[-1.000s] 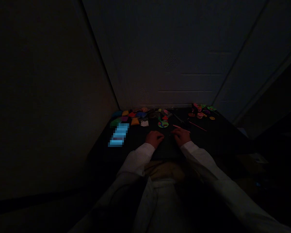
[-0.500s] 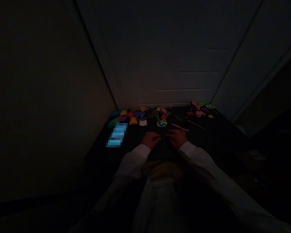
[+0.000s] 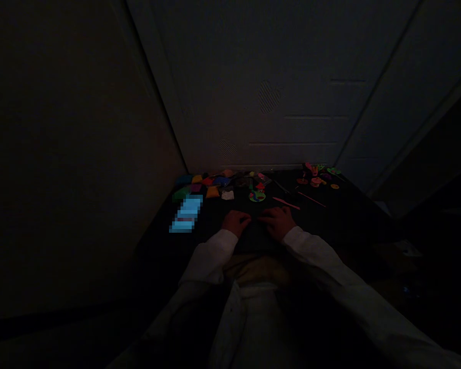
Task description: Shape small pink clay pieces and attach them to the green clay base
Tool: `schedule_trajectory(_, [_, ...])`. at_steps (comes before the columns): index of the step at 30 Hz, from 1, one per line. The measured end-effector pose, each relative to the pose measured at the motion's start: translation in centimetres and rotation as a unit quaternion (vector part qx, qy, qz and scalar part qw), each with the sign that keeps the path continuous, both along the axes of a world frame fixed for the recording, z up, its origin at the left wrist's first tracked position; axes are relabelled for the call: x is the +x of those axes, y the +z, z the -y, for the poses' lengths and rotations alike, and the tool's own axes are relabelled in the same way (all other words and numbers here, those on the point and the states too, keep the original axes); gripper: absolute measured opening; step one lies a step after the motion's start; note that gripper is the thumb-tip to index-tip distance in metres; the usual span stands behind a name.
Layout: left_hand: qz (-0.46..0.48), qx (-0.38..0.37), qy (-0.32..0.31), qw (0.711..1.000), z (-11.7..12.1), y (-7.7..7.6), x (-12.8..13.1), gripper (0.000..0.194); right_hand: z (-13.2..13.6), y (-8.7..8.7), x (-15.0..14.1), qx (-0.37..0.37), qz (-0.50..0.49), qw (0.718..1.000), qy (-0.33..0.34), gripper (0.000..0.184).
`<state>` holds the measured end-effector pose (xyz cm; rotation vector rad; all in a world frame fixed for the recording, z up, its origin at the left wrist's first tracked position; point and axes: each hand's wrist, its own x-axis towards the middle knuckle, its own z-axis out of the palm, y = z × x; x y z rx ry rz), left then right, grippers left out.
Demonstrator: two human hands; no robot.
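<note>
- The left hand (image 3: 236,222) was curled, the right hand (image 3: 278,222) flatter; whether either pinched anything, I could not tell.
- Both were at a dark table (image 3: 330,223) in a dim room, before a panelled wall (image 3: 292,130).
- A pink tool (image 3: 286,203) lay just beyond the right hand, a green disc (image 3: 260,198) beyond the gap between both.

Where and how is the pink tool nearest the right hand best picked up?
Probably at its middle: pinch the pink tool across its narrow width, from above, with the right hand coming from the near side. It looks long and slim and lies on the dark table.
</note>
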<state>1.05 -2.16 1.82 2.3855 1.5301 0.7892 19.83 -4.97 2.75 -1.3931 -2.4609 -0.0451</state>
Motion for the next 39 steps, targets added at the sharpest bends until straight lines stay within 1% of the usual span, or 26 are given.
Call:
schedule_trajectory(5, [0.011, 0.002, 0.013, 1.0, 0.01, -0.1, -0.03, 0.019, 0.23, 0.23, -0.04, -0.001, 0.008, 1.0, 0.016, 0.034])
schedule_trajectory(8, [0.012, 0.004, 0.015, 1.0, -0.02, -0.15, 0.0, 0.021, 0.25, 0.22, -0.11, -0.001, 0.009, 1.0, 0.018, 0.035])
schedule_trajectory(11, [0.01, 0.007, 0.015, 1.0, -0.02, -0.15, 0.0, 0.019, 0.24, 0.17, -0.08, 0.002, 0.005, 1.0, 0.007, 0.035])
schedule_trajectory(16, [0.003, 0.013, 0.008, 1.0, -0.06, -0.13, -0.02, 0.017, 0.25, 0.18, 0.05, 0.001, 0.006, 1.0, 0.02, 0.034])
schedule_trajectory(22, [-0.004, 0.016, 0.002, 1.0, -0.1, -0.22, -0.04, 0.017, 0.29, 0.19, 0.05, 0.0, 0.01, 1.0, 0.016, 0.036])
schedule_trajectory(39, [-0.01, 0.014, 0.005, 1.0, -0.32, -0.59, -0.01, 0.017, 0.67, 0.97, -0.31, -0.004, 0.061, 0.998, 0.024, 0.036])
